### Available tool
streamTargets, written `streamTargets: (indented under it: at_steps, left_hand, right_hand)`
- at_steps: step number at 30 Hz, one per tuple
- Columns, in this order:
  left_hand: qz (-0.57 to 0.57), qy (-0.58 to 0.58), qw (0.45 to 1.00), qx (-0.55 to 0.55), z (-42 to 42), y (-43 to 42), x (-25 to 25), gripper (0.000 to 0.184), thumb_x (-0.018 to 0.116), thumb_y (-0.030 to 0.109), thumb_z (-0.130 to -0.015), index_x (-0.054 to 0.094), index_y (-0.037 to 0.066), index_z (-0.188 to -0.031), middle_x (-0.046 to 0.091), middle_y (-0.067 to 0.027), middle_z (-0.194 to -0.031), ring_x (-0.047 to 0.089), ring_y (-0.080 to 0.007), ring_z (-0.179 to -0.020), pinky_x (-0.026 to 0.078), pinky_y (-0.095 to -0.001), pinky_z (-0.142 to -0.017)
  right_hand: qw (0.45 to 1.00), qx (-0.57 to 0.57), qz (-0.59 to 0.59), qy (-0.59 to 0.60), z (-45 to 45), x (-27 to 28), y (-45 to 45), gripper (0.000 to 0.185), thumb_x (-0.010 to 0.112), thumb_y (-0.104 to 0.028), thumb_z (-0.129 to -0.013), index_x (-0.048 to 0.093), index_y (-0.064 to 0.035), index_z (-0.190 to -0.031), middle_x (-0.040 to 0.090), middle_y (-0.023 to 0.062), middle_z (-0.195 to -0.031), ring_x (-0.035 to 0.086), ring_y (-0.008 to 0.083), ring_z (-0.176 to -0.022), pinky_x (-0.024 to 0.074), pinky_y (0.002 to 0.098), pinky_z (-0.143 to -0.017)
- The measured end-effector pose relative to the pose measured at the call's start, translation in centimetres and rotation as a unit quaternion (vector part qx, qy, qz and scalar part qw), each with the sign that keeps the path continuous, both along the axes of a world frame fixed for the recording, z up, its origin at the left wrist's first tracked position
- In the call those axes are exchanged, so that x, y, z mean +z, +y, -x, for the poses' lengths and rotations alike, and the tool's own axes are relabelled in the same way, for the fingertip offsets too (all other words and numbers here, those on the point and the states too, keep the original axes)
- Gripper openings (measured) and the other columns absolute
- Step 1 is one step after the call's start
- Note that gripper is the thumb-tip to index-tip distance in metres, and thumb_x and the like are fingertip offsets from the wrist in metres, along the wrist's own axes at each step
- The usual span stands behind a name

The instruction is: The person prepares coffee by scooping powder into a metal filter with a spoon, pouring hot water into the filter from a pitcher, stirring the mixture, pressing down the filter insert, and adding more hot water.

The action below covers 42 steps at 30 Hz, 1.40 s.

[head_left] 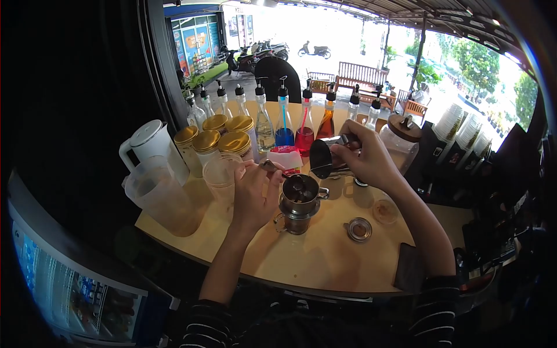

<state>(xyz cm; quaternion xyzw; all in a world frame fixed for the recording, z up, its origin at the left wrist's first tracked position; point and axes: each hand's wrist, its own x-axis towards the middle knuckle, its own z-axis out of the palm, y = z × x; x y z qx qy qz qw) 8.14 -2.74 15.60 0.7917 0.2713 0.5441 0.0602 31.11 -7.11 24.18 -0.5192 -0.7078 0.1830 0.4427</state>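
My left hand [255,194] is closed on the handle of a spoon [270,166], whose bowl end reaches into a metal drip coffee filter [301,204]. The filter stands upright on a small glass cup [296,224] with a handle. Dark contents show inside it. My right hand [368,152] grips a metal pitcher [321,159] by its handle, tilted above and just right of the filter; its inside is too dark to make out. Beside my left hand stands a clear plastic cup [220,184].
Syrup bottles with pumps [284,130] line the table's back. Gold-lidded jars [235,141], a white jug [154,148] and a translucent pitcher [162,197] stand left. A small metal dish [358,230] lies right, near a wooden-lidded jar [400,142] and stacked cups [464,130].
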Motion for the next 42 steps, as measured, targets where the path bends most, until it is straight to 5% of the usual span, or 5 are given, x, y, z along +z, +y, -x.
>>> streamTargets:
  at_steps: [12, 20, 28, 35, 42]
  left_hand:
    - [-0.014, 0.021, 0.999, 0.024, 0.2, 0.0, 0.2, 0.01, 0.055, 0.011, -0.092, 0.061, 0.01, -0.1, 0.065, -0.0015, -0.075, 0.063, -0.0168, -0.076, 0.032, -0.0431, -0.099]
    - [-0.022, -0.019, 0.999, 0.034, 0.6, -0.3, 0.3, 0.012, 0.053, 0.014, -0.094, 0.062, 0.008, -0.098, 0.063, -0.0024, -0.07, 0.062, -0.0178, -0.07, 0.032, -0.0428, -0.101]
    - [-0.006, -0.003, 0.999, 0.034, -0.4, -1.9, 0.7, 0.011, 0.056, 0.013, -0.093, 0.066, 0.008, -0.096, 0.065, -0.0026, -0.075, 0.062, -0.0179, -0.073, 0.032, -0.0429, -0.102]
    - [-0.058, 0.081, 0.994, 0.035, -0.5, -3.8, 1.3, 0.012, 0.056, 0.014, -0.093, 0.064, 0.011, -0.102, 0.063, -0.0014, -0.084, 0.06, -0.0199, -0.084, 0.033, -0.0428, -0.099]
    - [-0.052, 0.094, 0.992, 0.062, -1.5, -2.8, 0.0, 0.012, 0.057, 0.016, -0.093, 0.065, 0.012, -0.101, 0.065, -0.0021, -0.089, 0.06, -0.0206, -0.086, 0.034, -0.0424, -0.098]
  right_hand:
    - [0.999, 0.024, -0.024, 0.022, 1.1, 0.5, 0.0, 0.022, 0.064, -0.003, -0.087, 0.043, 0.0017, -0.083, 0.056, 0.0055, -0.066, 0.07, 0.0149, -0.071, 0.047, 0.0257, -0.053]
    - [0.995, -0.071, -0.07, 0.011, -3.7, -2.6, 0.8, 0.022, 0.069, -0.012, -0.081, 0.051, -0.0001, -0.081, 0.042, -0.001, -0.063, 0.035, 0.0094, -0.06, 0.0334, 0.0286, -0.055]
    - [0.991, -0.116, -0.033, 0.066, -9.5, -13.2, 2.8, 0.023, 0.071, -0.015, -0.08, 0.051, -0.0025, -0.079, 0.046, -0.0025, -0.067, 0.041, 0.0051, -0.064, 0.035, 0.0248, -0.056]
    - [0.925, -0.135, 0.04, 0.353, -11.3, -20.5, 2.7, 0.019, 0.065, -0.016, -0.088, 0.053, -0.0095, -0.076, 0.051, -0.0038, -0.066, 0.047, 0.0037, -0.058, 0.0361, 0.0212, -0.051]
    - [0.927, -0.081, 0.061, 0.361, -11.8, -23.6, 3.7, 0.017, 0.06, -0.017, -0.092, 0.051, -0.0089, -0.08, 0.053, -0.0027, -0.068, 0.05, 0.0064, -0.06, 0.0408, 0.0223, -0.056]
